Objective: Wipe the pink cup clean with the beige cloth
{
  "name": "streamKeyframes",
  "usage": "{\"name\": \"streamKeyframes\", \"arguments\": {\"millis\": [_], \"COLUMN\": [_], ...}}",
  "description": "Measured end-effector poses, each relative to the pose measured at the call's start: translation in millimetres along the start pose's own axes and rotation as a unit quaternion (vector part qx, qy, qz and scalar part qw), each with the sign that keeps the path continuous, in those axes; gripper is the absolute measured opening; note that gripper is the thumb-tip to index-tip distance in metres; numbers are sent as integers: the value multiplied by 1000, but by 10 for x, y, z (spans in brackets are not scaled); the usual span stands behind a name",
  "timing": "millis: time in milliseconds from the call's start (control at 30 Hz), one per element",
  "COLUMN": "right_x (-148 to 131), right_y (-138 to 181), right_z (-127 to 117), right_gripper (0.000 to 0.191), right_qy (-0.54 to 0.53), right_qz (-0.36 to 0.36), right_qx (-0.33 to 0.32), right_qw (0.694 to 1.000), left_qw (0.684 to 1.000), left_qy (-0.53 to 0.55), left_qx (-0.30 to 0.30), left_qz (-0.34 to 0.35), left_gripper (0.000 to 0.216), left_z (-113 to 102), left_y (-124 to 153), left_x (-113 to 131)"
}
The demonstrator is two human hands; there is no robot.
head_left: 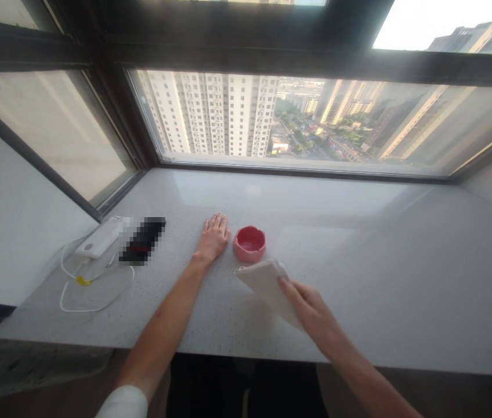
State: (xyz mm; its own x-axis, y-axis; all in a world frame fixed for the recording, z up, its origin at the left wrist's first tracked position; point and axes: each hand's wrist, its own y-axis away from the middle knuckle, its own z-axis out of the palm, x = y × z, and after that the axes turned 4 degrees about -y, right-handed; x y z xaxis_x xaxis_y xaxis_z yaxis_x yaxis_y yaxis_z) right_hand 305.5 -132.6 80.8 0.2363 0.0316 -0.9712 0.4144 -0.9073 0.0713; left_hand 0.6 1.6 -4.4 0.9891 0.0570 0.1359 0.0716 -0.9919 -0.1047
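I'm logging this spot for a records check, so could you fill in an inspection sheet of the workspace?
Surface: pale speckled sill, with light reflecting off it.
Things at hand: folded whitish cloth; pink bowl, upright.
Clutter: white oblong device and pixelated dark item, both at the sill's left.
Hands: left hand flat on the sill beside the bowl; right hand gripping the cloth.
Cables: white cable, loosely looped, with a yellow tie.
Surroundings: dark-framed window; high-rise buildings outside.
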Motion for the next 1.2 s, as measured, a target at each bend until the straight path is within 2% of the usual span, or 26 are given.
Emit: {"name": "streamKeyframes", "arguments": {"millis": [33,100,167,233,267,333,433,500,567,667,733,800,933,1067,1167,1200], "right_x": [-102,-274,-375,-374,-333,-188,60,156,176,145,139,159,232,303,356,374], "right_y": [-103,-291,-463,-635,-724,-895,-1077,-1127,-1144,-1188,-1245,-1301,-1330,-1277,-1238,-1227], "right_z": [-92,-209,-219,-133,-67,77,232,262,250,233,256,303,394,427,403,383], "right_gripper": [70,71,64,55,52,50,53,62,74,94,98,84,45,26,17,17], "right_qy": [-37,-51,12,106,153,246,380,430,446,455,470,475,417,361,288,260], "right_qz": [21,-3,-96,-218,-274,-344,-331,-310,-308,-306,-290,-273,-260,-254,-245,-241], "right_qx": [41,135,216,235,213,120,-25,-68,-76,-73,-68,-57,-44,-28,6,21], "right_qw": [998,990,972,941,925,898,863,845,837,833,831,834,870,897,926,935], "left_qw": [1000,1000,1000,1000,1000,1000,1000,1000,1000,1000,1000,1000,1000,998,986,958], "left_qy": [0,0,-1,-2,-3,-6,-12,-15,-15,-13,-11,-6,15,41,80,141], "left_qx": [0,0,0,1,1,4,11,15,16,16,16,17,24,54,148,249], "left_qz": [0,0,1,1,1,3,4,4,6,7,6,4,3,-4,-7,12], "left_gripper": [67,67,67,67,67,66,64,63,64,64,63,64,64,57,52,48], "left_z": [1,1,1,-1,-4,-10,-18,-21,-23,-26,-26,-19,1,-119,-460,-628], "left_y": [0,0,1,3,4,10,22,30,34,35,34,34,25,12,145,253], "left_x": [0,-2,-3,-2,-1,6,17,22,25,25,25,27,23,31,172,271]}}
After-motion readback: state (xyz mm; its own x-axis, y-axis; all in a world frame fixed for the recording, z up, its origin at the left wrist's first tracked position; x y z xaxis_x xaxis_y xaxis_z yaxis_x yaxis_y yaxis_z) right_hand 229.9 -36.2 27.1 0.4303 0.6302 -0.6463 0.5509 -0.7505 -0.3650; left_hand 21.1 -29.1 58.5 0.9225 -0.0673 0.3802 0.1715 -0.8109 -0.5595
